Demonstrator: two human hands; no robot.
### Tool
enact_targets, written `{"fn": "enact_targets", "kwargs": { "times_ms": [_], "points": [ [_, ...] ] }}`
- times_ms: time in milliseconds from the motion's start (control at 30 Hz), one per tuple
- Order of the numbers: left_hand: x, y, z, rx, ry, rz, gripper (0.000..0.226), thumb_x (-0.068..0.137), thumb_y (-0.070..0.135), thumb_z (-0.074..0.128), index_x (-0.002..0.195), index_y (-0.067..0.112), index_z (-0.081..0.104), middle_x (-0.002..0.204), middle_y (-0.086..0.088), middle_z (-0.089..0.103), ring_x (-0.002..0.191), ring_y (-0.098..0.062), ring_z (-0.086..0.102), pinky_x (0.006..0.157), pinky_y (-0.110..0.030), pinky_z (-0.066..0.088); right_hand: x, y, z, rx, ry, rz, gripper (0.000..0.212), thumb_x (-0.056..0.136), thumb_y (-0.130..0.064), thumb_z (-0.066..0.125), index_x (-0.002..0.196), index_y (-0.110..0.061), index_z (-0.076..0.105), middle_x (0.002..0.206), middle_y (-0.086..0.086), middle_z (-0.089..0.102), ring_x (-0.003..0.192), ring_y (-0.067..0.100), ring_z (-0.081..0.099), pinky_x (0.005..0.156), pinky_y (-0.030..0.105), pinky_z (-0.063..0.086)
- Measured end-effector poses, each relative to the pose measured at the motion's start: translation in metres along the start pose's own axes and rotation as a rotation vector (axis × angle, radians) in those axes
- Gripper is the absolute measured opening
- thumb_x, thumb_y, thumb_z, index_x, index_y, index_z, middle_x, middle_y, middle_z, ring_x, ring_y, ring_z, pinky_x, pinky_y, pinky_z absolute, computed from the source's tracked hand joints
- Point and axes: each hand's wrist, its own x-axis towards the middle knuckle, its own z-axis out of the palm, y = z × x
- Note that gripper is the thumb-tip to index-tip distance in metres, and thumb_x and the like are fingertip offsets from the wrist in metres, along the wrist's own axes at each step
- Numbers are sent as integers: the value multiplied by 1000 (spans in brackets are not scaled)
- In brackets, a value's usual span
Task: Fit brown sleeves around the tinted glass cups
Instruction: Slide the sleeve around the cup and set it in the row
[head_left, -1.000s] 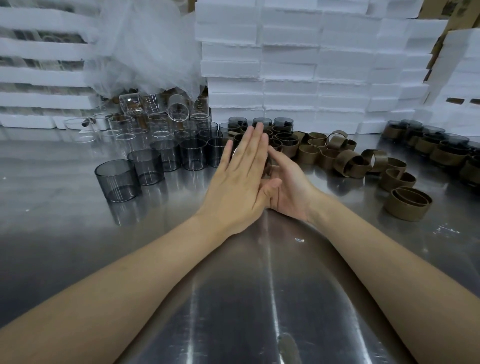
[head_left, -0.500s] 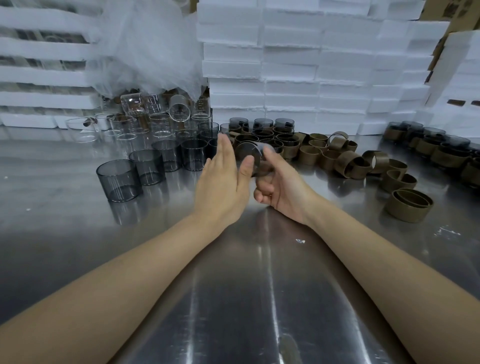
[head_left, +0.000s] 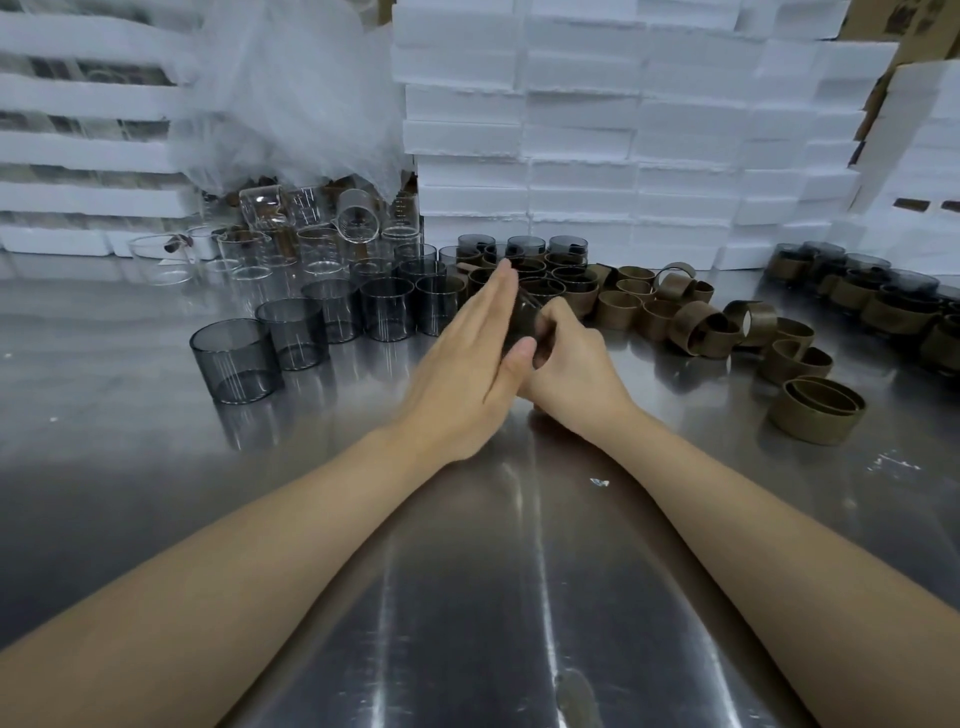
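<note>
The tinted glass cup (head_left: 525, 318) in work is between the 2 hands, lifted above the table, and only a dark piece of its wall shows there. Half a second before, the left hand (head_left: 467, 364) stood a little away and the round mouth of the cup was visible. Now the palm is closed against it again, like 1 second ago. I judge this as a repeated pressing that pushes the cup deeper into its brown sleeve, so the fitting of this 1 piece is probably near its end. The sleeve itself is hidden by the hands, so I cannot tell how far it sits.

The left hand is flat, with straight fingers held together, and presses on the cup from the left. The right hand (head_left: 576, 371) has its fingers curled around the cup and holds it.

Left of the left hand stand the bare tinted cups (head_left: 236, 361) in rows. Right of the right hand lie the loose brown sleeves (head_left: 815, 410). Beyond the fingertips stand sleeved cups (head_left: 540, 286), and behind them white foam trays (head_left: 571, 130) are stacked.
</note>
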Motion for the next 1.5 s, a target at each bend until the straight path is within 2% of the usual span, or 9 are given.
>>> {"fn": "enact_targets", "kwargs": {
  "times_ms": [100,233,500,633,833,933,1133,1333,1500],
  "points": [
    [-2,-4,0,-109,-42,-159,73,97,57,20,157,19,3,163,1,16,145,-7,18,110,-18,19,-2,0,0,-72,-124,-47,43,53,-45,69,75,-25,38,59,-10,52,55,0,47,49,16,33],
    [3,-4,-6,-495,72,-469,50,98,62,17,127,42,53,131,2,62,121,-12,56,110,-34,38,-6,-3,3,-42,-242,-108,45,57,-38,76,75,-30,36,57,-20,56,53,0,49,52,17,36],
    [13,-5,-16,-1194,-26,-838,77,101,60,16,101,6,70,95,-19,73,83,-28,71,73,-34,60,-8,-9,4,316,-346,-34,41,63,-11,65,93,-26,41,74,7,60,57,20,56,55,41,51],
    [14,-2,-12,-1234,-64,-745,68,103,52,19,132,2,54,114,-24,64,82,-30,65,75,-39,54,-4,-9,3,437,-266,51,51,69,-9,54,117,-23,47,66,-1,62,51,20,59,52,30,48],
    [14,0,-10,-1150,42,-730,51,102,45,37,136,9,52,127,-20,64,114,-32,63,99,-46,50,-4,-15,9,100,-153,-21,72,86,1,52,149,-25,28,123,0,54,97,18,60,84,25,47],
    [14,-7,-5,-1087,185,-718,58,101,51,37,135,6,49,126,-14,64,116,-22,64,103,-44,48,-12,-26,19,-243,-249,-188,87,89,-9,58,154,-8,0,155,13,16,142,24,19,112,20,16],
    [12,-15,0,-665,98,-658,53,99,60,32,135,22,41,103,26,50,100,13,51,86,-14,36,-24,-39,35,-448,-261,-322,102,84,-16,61,148,-3,-17,159,13,-23,146,22,-24,121,39,-8],
    [7,-9,2,-569,43,-533,41,98,57,33,112,20,44,101,13,55,83,20,54,65,4,36,-16,-32,28,-190,-104,-140,100,88,-5,62,148,-4,-18,162,12,-12,149,19,-10,119,21,-1],
    [6,-11,3,-674,75,-469,36,99,52,38,114,21,47,99,11,62,89,12,60,80,-11,45,-5,-27,24,131,-90,93,103,80,-12,74,154,-9,3,132,3,54,118,13,54,99,18,43]
  ]
}}
